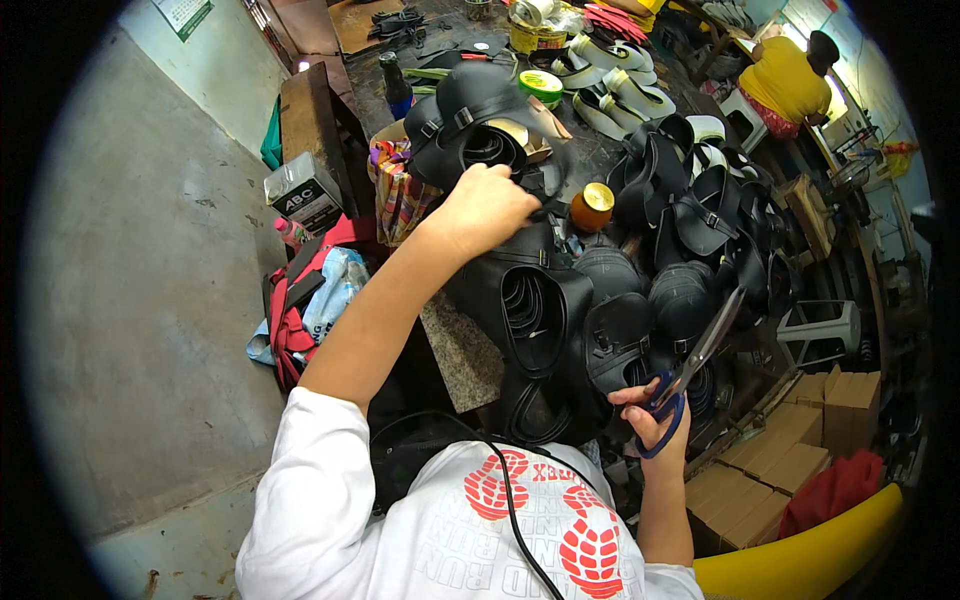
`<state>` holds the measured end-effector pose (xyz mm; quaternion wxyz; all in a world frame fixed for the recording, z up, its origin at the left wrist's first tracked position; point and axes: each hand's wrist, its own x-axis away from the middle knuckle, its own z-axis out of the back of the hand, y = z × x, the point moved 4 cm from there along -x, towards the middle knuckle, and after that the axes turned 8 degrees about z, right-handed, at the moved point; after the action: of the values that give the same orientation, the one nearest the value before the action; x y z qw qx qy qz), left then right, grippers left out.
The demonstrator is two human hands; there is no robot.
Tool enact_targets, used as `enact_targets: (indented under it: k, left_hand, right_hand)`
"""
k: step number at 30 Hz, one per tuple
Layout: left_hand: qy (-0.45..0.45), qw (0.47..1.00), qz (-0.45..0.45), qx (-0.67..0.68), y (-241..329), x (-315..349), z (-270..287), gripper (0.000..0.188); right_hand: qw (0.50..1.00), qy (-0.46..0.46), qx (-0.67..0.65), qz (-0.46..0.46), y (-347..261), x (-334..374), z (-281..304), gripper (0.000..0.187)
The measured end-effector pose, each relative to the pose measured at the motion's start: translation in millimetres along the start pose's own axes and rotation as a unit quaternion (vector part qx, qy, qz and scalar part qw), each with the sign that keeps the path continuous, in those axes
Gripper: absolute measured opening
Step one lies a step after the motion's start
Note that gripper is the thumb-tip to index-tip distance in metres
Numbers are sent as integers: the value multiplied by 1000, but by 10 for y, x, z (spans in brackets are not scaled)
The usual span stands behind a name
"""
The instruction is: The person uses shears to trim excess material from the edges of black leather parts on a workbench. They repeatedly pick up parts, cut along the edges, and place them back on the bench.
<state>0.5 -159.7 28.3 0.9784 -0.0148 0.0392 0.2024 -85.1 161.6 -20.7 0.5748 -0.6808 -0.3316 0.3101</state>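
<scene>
My left hand [487,212] is closed, its fingers curled down beside a black buckled shoe [470,105] on the pile. A dark, blurred strip arcs just right of the fingers; what they grip is partly hidden. In my right hand [660,425], lower right, is a pair of scissors [690,370] with blue handles, the long blades pointing up and away. More black buckled shoes lie between and beyond my hands, including an upturned one [535,315] with dark coiled rings inside. An amber jar [592,207] with a yellow lid stands right of my left hand.
White sandals [625,90], a green-lidded tub [541,88] and a dark bottle [395,85] stand farther back. Cardboard boxes [765,465] and a yellow curved edge [800,555] are at lower right. A person in yellow [785,80] sits far right. A grey wall [150,300] borders the left.
</scene>
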Motion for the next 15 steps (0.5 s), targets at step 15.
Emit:
enact_targets:
  k: [15]
  left_hand:
    - [246, 961, 109, 60, -250, -168, -332, 31]
  right_hand:
    - [999, 32, 10, -41, 95, -75, 153, 37]
